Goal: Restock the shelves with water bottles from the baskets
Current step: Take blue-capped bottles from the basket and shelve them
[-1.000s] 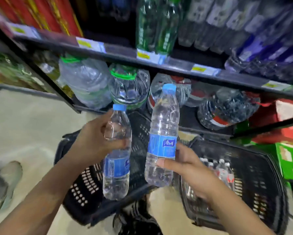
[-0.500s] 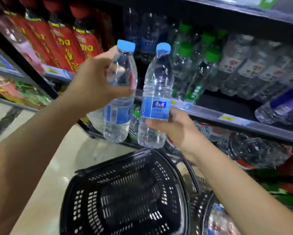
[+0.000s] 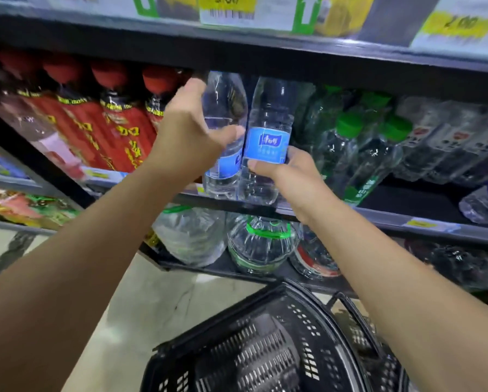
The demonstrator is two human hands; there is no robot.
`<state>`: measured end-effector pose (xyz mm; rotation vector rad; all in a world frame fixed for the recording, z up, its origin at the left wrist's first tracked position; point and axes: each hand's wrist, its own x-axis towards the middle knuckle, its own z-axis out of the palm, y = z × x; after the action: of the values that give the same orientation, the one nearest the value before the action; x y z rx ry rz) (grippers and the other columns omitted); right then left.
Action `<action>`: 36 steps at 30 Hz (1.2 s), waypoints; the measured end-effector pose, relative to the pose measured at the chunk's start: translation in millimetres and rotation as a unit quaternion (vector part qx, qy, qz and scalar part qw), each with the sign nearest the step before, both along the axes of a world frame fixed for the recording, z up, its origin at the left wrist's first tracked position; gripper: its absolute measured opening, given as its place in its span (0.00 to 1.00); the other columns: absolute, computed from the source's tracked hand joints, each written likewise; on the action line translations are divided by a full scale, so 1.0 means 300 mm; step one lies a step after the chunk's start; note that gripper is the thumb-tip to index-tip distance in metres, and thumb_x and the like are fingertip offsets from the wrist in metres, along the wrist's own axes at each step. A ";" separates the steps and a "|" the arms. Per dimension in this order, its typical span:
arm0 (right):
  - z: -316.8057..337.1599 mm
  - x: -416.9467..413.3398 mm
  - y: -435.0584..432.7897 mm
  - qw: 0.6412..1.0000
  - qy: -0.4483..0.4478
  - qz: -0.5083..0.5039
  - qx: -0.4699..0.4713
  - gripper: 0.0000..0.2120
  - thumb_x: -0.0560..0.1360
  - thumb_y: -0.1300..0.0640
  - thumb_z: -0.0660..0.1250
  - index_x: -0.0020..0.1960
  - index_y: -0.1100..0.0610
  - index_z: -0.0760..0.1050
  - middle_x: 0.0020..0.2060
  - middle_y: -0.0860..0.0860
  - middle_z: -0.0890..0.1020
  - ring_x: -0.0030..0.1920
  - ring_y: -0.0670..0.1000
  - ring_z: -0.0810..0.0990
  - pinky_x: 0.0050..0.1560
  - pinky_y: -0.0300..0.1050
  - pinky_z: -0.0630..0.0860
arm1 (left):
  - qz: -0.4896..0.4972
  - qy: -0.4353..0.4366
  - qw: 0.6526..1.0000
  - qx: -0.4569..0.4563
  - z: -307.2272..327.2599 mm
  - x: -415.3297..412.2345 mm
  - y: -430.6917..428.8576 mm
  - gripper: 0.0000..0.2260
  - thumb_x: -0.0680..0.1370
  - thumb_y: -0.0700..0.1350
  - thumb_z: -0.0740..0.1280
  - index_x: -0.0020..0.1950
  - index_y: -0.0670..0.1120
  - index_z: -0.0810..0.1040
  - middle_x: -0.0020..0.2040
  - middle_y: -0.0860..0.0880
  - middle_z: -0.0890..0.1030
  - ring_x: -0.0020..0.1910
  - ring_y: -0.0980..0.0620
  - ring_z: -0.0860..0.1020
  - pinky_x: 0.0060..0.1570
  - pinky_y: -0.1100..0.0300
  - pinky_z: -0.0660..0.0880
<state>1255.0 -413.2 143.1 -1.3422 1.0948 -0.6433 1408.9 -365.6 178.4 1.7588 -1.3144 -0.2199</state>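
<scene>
The left hand grips the left bottle high; the right hand grips the right bottle low — bottles side by side, touching. A black basket lies at six o'clock.

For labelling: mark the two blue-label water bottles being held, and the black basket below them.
left bottle (image 3: 225,94): head view, clear upper body.
right bottle (image 3: 267,141): head view, blue label.
black basket (image 3: 254,345): head view, perforated wall.

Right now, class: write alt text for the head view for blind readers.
The left hand grips one blue-labelled water bottle, the right hand a second bottle beside it, both upright at the shelf front, between red-capped bottles and green-capped bottles. A black basket sits below.
</scene>
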 end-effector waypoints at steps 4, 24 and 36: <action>-0.035 0.050 -0.055 0.999 0.002 -0.049 -0.009 0.11 0.71 0.63 0.74 0.45 0.51 0.75 0.44 0.48 0.83 0.46 0.48 0.82 0.50 0.41 0.77 | 0.009 -0.008 1.000 0.008 -0.031 0.045 -0.057 0.24 0.68 0.51 0.74 0.54 0.35 0.75 0.52 0.39 0.79 0.51 0.44 0.78 0.53 0.54 0.73; -0.229 0.043 -0.090 0.982 0.133 -0.033 -0.127 0.22 0.72 0.58 0.73 0.54 0.55 0.60 0.47 0.45 0.76 0.49 0.50 0.79 0.46 0.38 0.70 | -0.078 0.116 0.990 -0.018 -0.207 -0.009 -0.104 0.24 0.74 0.39 0.68 0.65 0.46 0.60 0.62 0.47 0.74 0.62 0.54 0.74 0.65 0.63 0.68; -0.243 0.022 -0.086 0.978 0.130 -0.062 -0.151 0.22 0.71 0.61 0.74 0.58 0.57 0.64 0.45 0.46 0.74 0.44 0.48 0.73 0.33 0.25 0.65 | 0.170 0.139 0.974 -0.057 -0.352 -0.108 -0.109 0.31 0.67 0.57 0.75 0.59 0.41 0.67 0.53 0.43 0.78 0.52 0.43 0.77 0.52 0.47 0.75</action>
<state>1261.5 -438.9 70.4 -1.6650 1.3384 -0.7630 1376.5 -398.2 72.7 1.7513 -0.7963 -0.1854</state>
